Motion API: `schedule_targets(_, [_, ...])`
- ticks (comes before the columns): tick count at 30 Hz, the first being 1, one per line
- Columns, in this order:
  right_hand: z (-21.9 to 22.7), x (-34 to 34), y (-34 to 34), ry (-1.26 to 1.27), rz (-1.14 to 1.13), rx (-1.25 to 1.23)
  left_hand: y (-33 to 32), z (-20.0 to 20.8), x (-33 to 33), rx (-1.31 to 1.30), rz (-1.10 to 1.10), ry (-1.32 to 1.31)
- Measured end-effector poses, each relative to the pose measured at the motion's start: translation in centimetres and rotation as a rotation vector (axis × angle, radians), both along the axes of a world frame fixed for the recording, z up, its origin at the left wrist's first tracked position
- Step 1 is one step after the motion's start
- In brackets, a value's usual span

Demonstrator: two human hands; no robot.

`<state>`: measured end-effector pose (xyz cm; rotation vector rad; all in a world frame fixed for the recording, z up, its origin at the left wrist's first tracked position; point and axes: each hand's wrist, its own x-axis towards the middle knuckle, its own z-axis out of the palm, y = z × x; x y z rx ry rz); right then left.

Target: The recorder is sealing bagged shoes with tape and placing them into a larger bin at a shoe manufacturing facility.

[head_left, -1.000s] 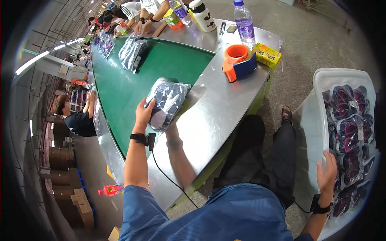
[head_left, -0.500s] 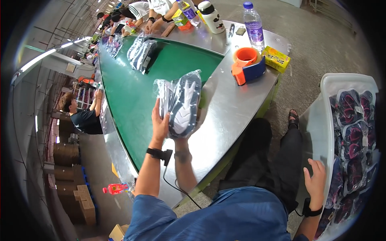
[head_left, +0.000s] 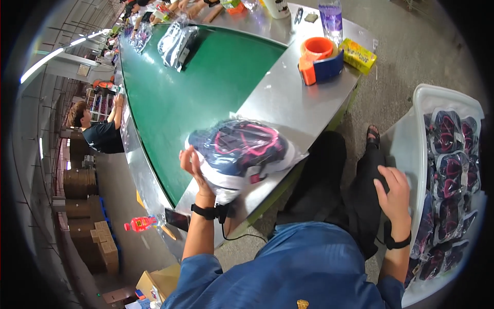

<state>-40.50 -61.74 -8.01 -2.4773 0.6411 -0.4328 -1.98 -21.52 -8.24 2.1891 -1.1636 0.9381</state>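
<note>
A pair of navy sneakers (head_left: pixel 242 147) with pink trim and white soles, wrapped in clear plastic, hangs tilted above the table's near edge. My left hand (head_left: pixel 191 166) holds it at the left end; the bag and shoes hide part of the grip, and motion blurs them slightly. Beside the white bin's (head_left: pixel 419 170) near wall, my right hand (head_left: pixel 394 193) is held with its thumb apart from the fingers and nothing in it. Several more bagged dark sneakers with pink trim (head_left: pixel 453 172) fill the bin.
Another bagged pair of shoes (head_left: pixel 176 44) lies on the green belt (head_left: pixel 206 82). On the metal table stand an orange-and-blue tape dispenser (head_left: pixel 318 62), a yellow box (head_left: pixel 358 55) and a bottle (head_left: pixel 331 20). A red bottle (head_left: pixel 140 223) and a phone (head_left: pixel 177 220) are at left. Co-workers stand beyond.
My left hand has turned the bagged shoes from soles facing me to uppers showing, and brought them nearer. My right hand has shifted slightly up and left beside the bin.
</note>
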Motion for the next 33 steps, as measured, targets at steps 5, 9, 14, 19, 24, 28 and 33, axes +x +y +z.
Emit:
schedule_targets(5, [-0.1,0.5,0.4,-0.036,-0.002,0.049,3.7,-1.1,-1.1,-0.032,0.122,0.61])
schedule_targets(9, [-0.9,-0.2,0.5,-0.024,-0.007,0.109,4.4,1.0,-1.0,-0.528,-0.023,1.252])
schedule_targets(14, [0.1,0.9,0.9,-0.076,0.014,0.128,1.3,4.0,-2.0,-0.805,-0.232,1.633])
schedule_targets(19, [1.7,2.4,1.7,-0.143,0.076,0.178,-4.7,6.3,-3.0,-0.537,-0.121,1.581])
schedule_targets(24, [4.4,2.4,2.0,-0.253,0.039,0.218,-11.8,8.1,-6.4,-0.655,-0.383,1.907])
schedule_targets(28, [9.3,2.3,4.3,-0.463,-0.047,-0.037,-15.9,8.1,-12.4,-0.643,-0.343,1.903])
schedule_targets(33, [9.9,2.2,8.9,-0.399,0.144,-0.402,-19.6,8.0,-19.6,-0.495,-0.531,2.042])
